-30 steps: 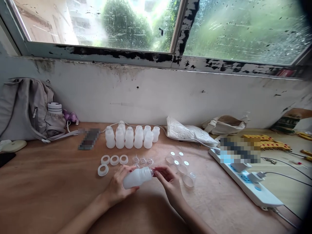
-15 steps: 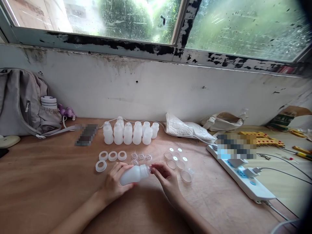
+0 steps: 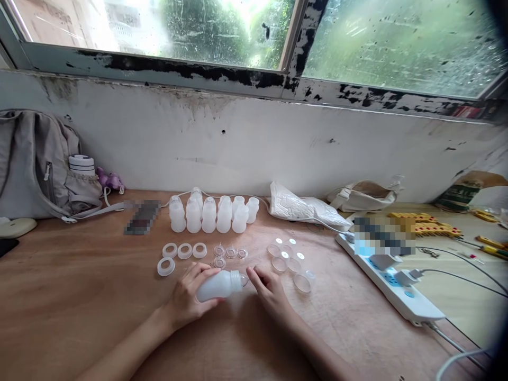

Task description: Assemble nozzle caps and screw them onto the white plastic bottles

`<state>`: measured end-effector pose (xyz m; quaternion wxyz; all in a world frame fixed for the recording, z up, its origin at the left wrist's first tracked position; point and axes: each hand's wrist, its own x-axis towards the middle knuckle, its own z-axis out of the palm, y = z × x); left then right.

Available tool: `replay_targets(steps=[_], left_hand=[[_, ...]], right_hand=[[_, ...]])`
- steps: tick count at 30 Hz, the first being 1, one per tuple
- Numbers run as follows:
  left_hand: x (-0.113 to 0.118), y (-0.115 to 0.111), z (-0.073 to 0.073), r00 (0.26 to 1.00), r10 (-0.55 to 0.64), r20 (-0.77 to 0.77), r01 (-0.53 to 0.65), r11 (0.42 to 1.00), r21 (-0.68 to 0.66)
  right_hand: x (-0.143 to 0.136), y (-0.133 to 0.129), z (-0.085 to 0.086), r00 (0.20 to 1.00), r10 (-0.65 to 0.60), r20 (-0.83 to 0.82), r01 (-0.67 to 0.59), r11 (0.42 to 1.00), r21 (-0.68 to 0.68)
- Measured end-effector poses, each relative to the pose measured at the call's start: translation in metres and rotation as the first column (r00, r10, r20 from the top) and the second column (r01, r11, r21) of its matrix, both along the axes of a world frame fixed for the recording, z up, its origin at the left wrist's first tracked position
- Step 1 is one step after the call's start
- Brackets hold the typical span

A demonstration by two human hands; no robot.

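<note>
My left hand (image 3: 193, 291) is wrapped round a frosted white baby bottle (image 3: 218, 286), which lies tilted on its side with its threaded neck to the right. A clear nipple (image 3: 244, 280) sits at the bottle's mouth. My right hand (image 3: 268, 286) is closed, thumb and fingers pinching the nipple's tip. Beyond the bottle are several clear nipples (image 3: 230, 253) and, to their left, several white collar rings (image 3: 184, 251). Right of my right hand lie clear round caps (image 3: 302, 283) and small white discs (image 3: 284, 255).
Several frosted bottles (image 3: 208, 217) stand in rows by the wall. A white power strip (image 3: 391, 286) with plugs and cables runs along the right side. A white plastic package (image 3: 304, 205) lies at the back. A grey backpack (image 3: 35, 164) and a blurred dark phone-like object (image 3: 142, 217) are left.
My right hand has shifted slightly right, with its fingers now at the nipple's tip, so more of the nipple shows. My left hand keeps hold of the bottle.
</note>
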<state>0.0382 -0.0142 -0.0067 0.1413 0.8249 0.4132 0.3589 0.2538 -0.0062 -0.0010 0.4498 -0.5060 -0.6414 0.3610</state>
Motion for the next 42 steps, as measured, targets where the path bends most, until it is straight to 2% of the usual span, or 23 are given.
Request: replay_targets(steps=[4,8,9,12,14,15,16,19,20,21,22,24,25,26,27,28,30,31,32,33,35,39,42], left_hand=[[0.004,-0.005,0.017,0.995,-0.009,0.095,0.03,0.975,-0.218],[0.01,-0.013,0.029,0.974,-0.033,0.223,0.154,0.82,-0.552],[0.012,-0.014,0.03,0.971,-0.033,0.237,0.169,0.796,-0.581],[0.016,-0.015,0.027,0.972,0.032,0.233,0.104,0.831,-0.546],[0.019,-0.016,0.024,0.968,0.048,0.248,0.106,0.812,-0.574],[0.02,-0.017,0.024,0.96,0.026,0.28,0.165,0.755,-0.634],[0.021,-0.018,0.024,0.941,-0.004,0.338,0.258,0.652,-0.713],[0.026,-0.026,0.025,0.823,-0.013,0.568,0.559,0.196,-0.805],[0.028,-0.029,0.026,0.795,0.013,0.607,0.602,0.108,-0.791],[0.031,-0.031,0.026,0.793,0.031,0.609,0.604,0.101,-0.791],[0.034,-0.031,0.025,0.814,0.037,0.579,0.566,0.172,-0.807],[0.04,-0.031,0.026,0.882,0.058,0.468,0.4,0.434,-0.807],[0.042,-0.031,0.027,0.902,0.078,0.425,0.323,0.531,-0.783],[0.044,-0.031,0.029,0.904,0.094,0.416,0.297,0.562,-0.772],[0.044,-0.031,0.032,0.887,0.108,0.449,0.334,0.522,-0.785],[0.044,-0.032,0.035,0.849,0.125,0.513,0.422,0.422,-0.802],[0.042,-0.034,0.041,0.74,0.184,0.647,0.625,0.168,-0.762],[0.041,-0.035,0.044,0.695,0.205,0.689,0.688,0.089,-0.72],[0.041,-0.035,0.045,0.677,0.203,0.708,0.712,0.063,-0.699],[0.041,-0.035,0.045,0.687,0.177,0.705,0.703,0.083,-0.706],[0.042,-0.033,0.044,0.759,0.09,0.645,0.617,0.216,-0.756],[0.047,-0.03,0.042,0.891,-0.009,0.453,0.378,0.566,-0.733],[0.05,-0.031,0.043,0.947,-0.033,0.319,0.24,0.733,-0.636]], right_hand=[[0.002,-0.005,0.011,0.976,0.13,-0.175,-0.144,0.987,-0.071],[0.0,-0.01,0.017,0.895,0.347,-0.279,-0.387,0.917,-0.099],[-0.001,-0.01,0.016,0.894,0.348,-0.281,-0.39,0.914,-0.11],[-0.004,-0.01,0.011,0.931,0.248,-0.269,-0.29,0.948,-0.13],[-0.006,-0.011,0.011,0.94,0.194,-0.281,-0.24,0.961,-0.137],[-0.008,-0.011,0.012,0.932,0.196,-0.306,-0.247,0.959,-0.138],[-0.01,-0.012,0.015,0.913,0.214,-0.348,-0.275,0.951,-0.138],[-0.019,-0.017,0.027,0.81,0.292,-0.509,-0.427,0.888,-0.169],[-0.022,-0.018,0.03,0.786,0.28,-0.551,-0.452,0.869,-0.203],[-0.026,-0.019,0.032,0.782,0.237,-0.577,-0.442,0.863,-0.244],[-0.03,-0.02,0.033,0.796,0.172,-0.58,-0.395,0.874,-0.283],[-0.036,-0.019,0.034,0.841,0.027,-0.54,-0.234,0.919,-0.318],[-0.038,-0.019,0.035,0.855,-0.026,-0.519,-0.16,0.937,-0.31],[-0.04,-0.018,0.037,0.86,-0.051,-0.509,-0.117,0.949,-0.292],[-0.04,-0.017,0.039,0.857,-0.043,-0.514,-0.116,0.955,-0.274],[-0.04,-0.017,0.041,0.845,-0.012,-0.535,-0.152,0.953,-0.261],[-0.039,-0.018,0.046,0.8,0.081,-0.594,-0.284,0.924,-0.257],[-0.038,-0.018,0.048,0.777,0.117,-0.619,-0.348,0.899,-0.267],[-0.037,-0.019,0.05,0.762,0.134,-0.634,-0.387,0.879,-0.279],[-0.037,-0.019,0.05,0.756,0.135,-0.64,-0.399,0.871,-0.288],[-0.037,-0.02,0.049,0.764,0.104,-0.637,-0.354,0.893,-0.279],[-0.041,-0.022,0.046,0.781,0.028,-0.623,-0.204,0.956,-0.213],[-0.043,-0.022,0.047,0.803,-0.008,-0.596,-0.12,0.977,-0.175]])
